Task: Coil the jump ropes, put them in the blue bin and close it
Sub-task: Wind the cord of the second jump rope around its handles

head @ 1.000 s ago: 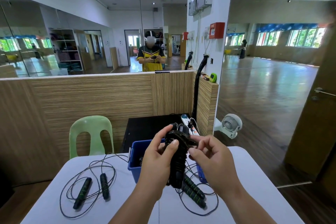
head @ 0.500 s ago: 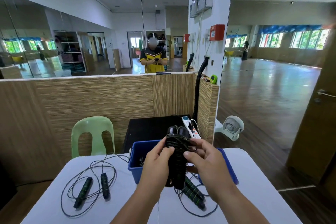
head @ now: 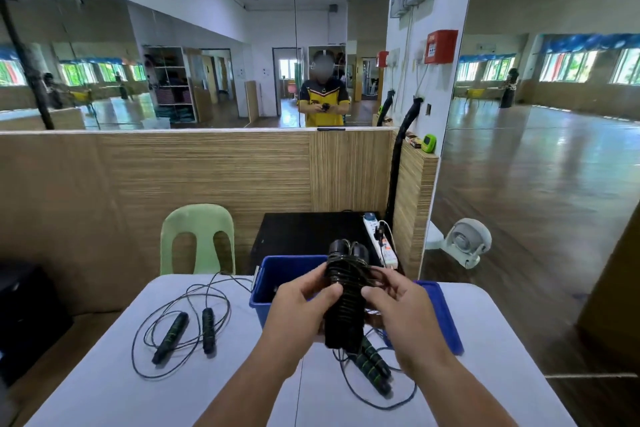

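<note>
Through the head camera I am looking down at a white rectangular table [head: 104,385]. The person's two bare hands are meeting above its middle and holding up a black wound jump rope [head: 344,298]. Its two foam handles are standing upright side by side, with thin black cord wrapped round them many times.

The left hand [head: 298,312] is gripping the bundle from the left, fingers curled round its side and thumb lying across the front. The right hand [head: 403,305] is holding it from the right, thumb and fingertips pinching cord strands near the top of the wrap.

The bundle is hanging in the air just in front of an open blue plastic bin [head: 273,270], which is sitting at the table's far edge. I cannot tell what is lying inside it. A flat blue lid [head: 445,319] is lying on the table to the right of the bin, partly hidden by the right hand.

Two more ropes are lying uncoiled on the table. A loose jump rope [head: 180,326] with black and green handles is sprawling in loops on the left, well apart from the hands. A second loose jump rope [head: 372,366] of the same kind is lying beneath the hands, its handles side by side.

Beyond the table a pale green plastic chair [head: 197,236] is standing against a wooden partition [head: 173,177]. A white power strip [head: 379,243] is lying on a black surface [head: 304,232] behind the bin.
</note>
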`<state>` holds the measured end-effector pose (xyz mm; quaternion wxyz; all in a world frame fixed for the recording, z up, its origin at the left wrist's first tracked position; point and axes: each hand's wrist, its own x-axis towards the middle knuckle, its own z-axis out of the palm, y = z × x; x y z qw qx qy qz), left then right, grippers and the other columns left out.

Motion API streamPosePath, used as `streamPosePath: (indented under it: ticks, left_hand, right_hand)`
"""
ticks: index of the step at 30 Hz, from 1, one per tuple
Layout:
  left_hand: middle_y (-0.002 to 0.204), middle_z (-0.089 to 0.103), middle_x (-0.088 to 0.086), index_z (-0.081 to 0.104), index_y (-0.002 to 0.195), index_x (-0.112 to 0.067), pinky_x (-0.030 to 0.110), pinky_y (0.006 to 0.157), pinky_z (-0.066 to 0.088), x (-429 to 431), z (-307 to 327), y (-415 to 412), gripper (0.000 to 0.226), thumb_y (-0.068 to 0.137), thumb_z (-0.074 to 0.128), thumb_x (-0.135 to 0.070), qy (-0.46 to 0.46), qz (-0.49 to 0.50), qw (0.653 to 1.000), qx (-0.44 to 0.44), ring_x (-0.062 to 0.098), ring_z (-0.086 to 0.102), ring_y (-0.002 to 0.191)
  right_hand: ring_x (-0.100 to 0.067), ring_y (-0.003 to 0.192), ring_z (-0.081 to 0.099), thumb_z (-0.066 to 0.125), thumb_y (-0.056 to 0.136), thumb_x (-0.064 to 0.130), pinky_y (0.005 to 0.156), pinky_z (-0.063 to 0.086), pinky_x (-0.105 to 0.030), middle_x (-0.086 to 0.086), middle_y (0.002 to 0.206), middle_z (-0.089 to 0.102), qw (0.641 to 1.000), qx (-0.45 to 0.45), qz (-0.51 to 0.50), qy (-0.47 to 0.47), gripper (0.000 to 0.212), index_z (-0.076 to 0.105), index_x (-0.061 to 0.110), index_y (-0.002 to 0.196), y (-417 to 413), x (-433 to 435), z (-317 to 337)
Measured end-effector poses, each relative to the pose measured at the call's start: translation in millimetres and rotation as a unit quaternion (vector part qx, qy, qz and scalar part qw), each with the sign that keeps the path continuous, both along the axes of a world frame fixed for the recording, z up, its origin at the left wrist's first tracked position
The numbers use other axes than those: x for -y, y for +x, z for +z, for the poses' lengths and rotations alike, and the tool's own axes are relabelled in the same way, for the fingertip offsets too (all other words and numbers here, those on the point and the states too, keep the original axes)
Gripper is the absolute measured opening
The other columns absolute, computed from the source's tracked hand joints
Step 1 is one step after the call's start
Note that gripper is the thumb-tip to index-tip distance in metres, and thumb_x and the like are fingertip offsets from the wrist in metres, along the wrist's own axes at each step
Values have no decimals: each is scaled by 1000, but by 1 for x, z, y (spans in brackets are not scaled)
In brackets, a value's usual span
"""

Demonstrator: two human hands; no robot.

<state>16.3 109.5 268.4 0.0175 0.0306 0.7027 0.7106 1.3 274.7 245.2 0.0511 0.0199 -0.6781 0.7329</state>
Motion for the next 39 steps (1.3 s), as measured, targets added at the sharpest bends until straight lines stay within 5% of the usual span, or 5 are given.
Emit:
streamPosePath:
  ticks: [15, 20, 24, 29, 39]
  left_hand:
    - [105, 81, 4, 72, 124, -20, 35, 72, 64, 79, -38, -126, 28, 97, 68, -10, 28, 17, 999, 31, 26, 78, 95]
    - [100, 81, 5, 76, 115, -19, 26, 65, 59, 112, -52, -180, 22, 97, 69, -9, 46, -4, 997, 60, 21, 78, 88]
    - [95, 81, 9, 77, 107, -15, 28, 64, 59, 133, -67, -217, 15, 97, 68, -7, 50, -27, 995, 83, 19, 77, 78]
    - [84, 80, 9, 74, 92, -14, 27, 60, 60, 146, -85, -255, 14, 95, 69, -1, 61, -31, 991, 117, 18, 76, 70]
    - [74, 76, 7, 77, 96, -8, 29, 62, 60, 135, -151, -309, 6, 94, 72, -7, -49, -5, 985, 168, 14, 66, 60]
  right_hand:
    - [-26, 88, 78, 66, 93, -3, 72, 62, -32, -10, 90, 80, 998, 35, -43, 4, 18, 76, 12, 98, -119, 74, -23]
    - [-30, 88, 77, 67, 91, -4, 81, 64, -45, -13, 90, 80, 995, 75, -60, 6, 20, 78, 12, 90, -170, 108, -40]
    - [-28, 85, 75, 66, 91, -9, 70, 65, -35, -23, 94, 76, 991, 108, -85, -7, 14, 73, 2, 95, -203, 130, -49]
    - [-23, 72, 70, 64, 92, -8, 63, 63, -30, -12, 76, 72, 984, 147, -100, -13, 11, 71, 0, 93, -231, 142, -62]
    - [-23, 75, 64, 60, 94, 4, 67, 57, -33, -9, 80, 67, 963, 261, -52, 39, 10, 65, 10, 89, -280, 127, -118]
